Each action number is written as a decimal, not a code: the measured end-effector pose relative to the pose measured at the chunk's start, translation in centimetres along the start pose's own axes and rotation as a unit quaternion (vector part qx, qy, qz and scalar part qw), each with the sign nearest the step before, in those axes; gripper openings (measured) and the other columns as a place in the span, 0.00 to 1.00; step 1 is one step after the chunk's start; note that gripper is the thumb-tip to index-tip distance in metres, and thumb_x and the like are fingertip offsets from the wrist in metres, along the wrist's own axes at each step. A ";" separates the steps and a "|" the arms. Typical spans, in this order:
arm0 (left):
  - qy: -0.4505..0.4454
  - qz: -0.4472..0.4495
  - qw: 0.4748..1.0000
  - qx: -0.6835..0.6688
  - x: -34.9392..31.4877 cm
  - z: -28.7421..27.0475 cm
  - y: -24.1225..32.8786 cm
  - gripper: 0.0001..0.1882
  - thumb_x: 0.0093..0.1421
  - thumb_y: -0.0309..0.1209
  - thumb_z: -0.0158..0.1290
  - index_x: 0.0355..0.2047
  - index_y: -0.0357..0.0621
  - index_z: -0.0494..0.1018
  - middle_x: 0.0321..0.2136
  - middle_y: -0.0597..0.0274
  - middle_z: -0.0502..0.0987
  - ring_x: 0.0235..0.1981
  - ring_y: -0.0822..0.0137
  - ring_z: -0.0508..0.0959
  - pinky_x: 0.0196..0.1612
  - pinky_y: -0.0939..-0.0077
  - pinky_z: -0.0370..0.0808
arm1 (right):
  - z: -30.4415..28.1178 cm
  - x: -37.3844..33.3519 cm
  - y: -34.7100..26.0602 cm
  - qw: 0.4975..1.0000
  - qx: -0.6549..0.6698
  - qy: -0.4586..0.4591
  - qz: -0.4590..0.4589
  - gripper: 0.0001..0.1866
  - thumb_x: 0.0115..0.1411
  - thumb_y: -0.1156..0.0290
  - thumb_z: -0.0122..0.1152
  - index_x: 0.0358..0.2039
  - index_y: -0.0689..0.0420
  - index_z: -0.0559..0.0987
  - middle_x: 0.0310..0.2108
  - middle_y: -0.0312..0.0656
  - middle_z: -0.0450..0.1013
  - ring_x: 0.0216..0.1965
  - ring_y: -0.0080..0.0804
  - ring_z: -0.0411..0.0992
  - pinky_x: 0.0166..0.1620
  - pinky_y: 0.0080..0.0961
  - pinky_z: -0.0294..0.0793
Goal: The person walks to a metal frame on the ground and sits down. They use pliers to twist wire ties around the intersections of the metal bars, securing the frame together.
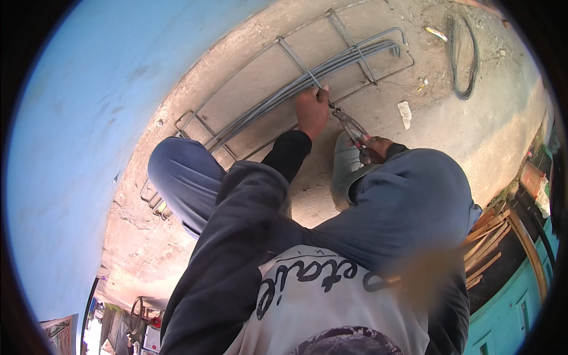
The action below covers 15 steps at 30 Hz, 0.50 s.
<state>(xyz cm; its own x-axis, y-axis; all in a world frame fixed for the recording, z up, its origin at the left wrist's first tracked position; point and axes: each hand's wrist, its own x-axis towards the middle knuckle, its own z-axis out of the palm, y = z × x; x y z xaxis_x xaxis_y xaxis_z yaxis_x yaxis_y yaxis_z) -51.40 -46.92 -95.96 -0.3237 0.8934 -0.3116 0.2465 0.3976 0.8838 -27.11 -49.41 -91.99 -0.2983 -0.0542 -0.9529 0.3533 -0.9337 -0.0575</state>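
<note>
A long cage of thin grey steel bars [294, 57] lies on the ground ahead of my knees, with several loose-looking rods [260, 108] bundled lengthwise inside it. My left hand [312, 111] is closed on a bar of the cage, near a cross tie, thumb and forefinger at the far side. My right hand [377, 148] grips a pair of pincers [353, 126] with reddish handles, partly hidden by my right knee. The jaws of the pincers meet the cage's near bar just right of my left hand. Any wire in the jaws is too small to make out.
A coil of thin dark wire [464, 56] lies on the concrete at the far right, near a pale flat scrap [404, 115]. A blue wall [89, 118] rises on the left. Wooden strips [488, 242] are piled at right, beside a turquoise panel [515, 319].
</note>
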 end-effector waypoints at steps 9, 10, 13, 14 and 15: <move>-0.150 -0.420 0.829 -0.337 -5.2 0.8 3.7 0.24 0.68 0.55 0.52 0.30 0.45 0.69 0.23 0.62 0.73 0.21 0.65 0.72 0.31 0.59 0.71 | -2.8 -0.2 0.5 0.992 -0.006 -0.122 -0.022 0.33 0.69 0.37 0.47 0.45 0.59 0.74 0.27 0.44 0.76 0.23 0.34 0.71 0.28 0.31 0.70; -0.137 -0.445 0.740 -0.485 -5.0 1.7 3.9 0.23 0.70 0.53 0.50 0.33 0.45 0.69 0.25 0.60 0.74 0.22 0.66 0.74 0.31 0.61 0.75 | -2.9 -0.3 0.3 0.994 -0.053 -0.092 -0.021 0.30 0.69 0.40 0.50 0.45 0.59 0.74 0.28 0.44 0.76 0.24 0.34 0.73 0.28 0.32 0.72; -0.110 -0.459 0.658 -0.586 -4.8 2.9 4.6 0.19 0.72 0.48 0.46 0.36 0.44 0.68 0.24 0.60 0.74 0.24 0.64 0.78 0.35 0.61 0.82 | -1.7 -2.5 -1.1 0.985 -0.165 0.010 -0.044 0.22 0.67 0.52 0.59 0.49 0.59 0.73 0.29 0.43 0.77 0.26 0.33 0.76 0.28 0.32 0.77; -0.090 -0.456 0.650 -0.602 -4.8 3.6 3.5 0.16 0.74 0.43 0.44 0.38 0.43 0.66 0.23 0.60 0.72 0.24 0.60 0.78 0.38 0.59 0.86 | 0.3 -4.4 -2.4 0.979 -0.191 0.047 -0.063 0.21 0.66 0.57 0.62 0.51 0.59 0.72 0.29 0.42 0.77 0.27 0.33 0.77 0.28 0.33 0.78; -0.071 -0.451 0.655 -0.601 -4.7 4.3 3.2 0.16 0.74 0.43 0.44 0.38 0.42 0.66 0.23 0.60 0.72 0.23 0.60 0.78 0.37 0.58 0.85 | 1.0 -5.8 -3.1 0.969 -0.211 0.094 -0.087 0.22 0.65 0.62 0.65 0.53 0.59 0.72 0.29 0.41 0.77 0.27 0.32 0.77 0.29 0.33 0.79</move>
<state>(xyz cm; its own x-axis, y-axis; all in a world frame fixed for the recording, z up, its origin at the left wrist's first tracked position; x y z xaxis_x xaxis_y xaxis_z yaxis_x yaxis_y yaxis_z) -45.12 -49.00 -93.20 0.2683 0.4524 -0.8505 -0.9128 0.4017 -0.0743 -27.38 -46.57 -85.97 -0.2331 0.1929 -0.9531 0.6547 -0.6936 -0.3005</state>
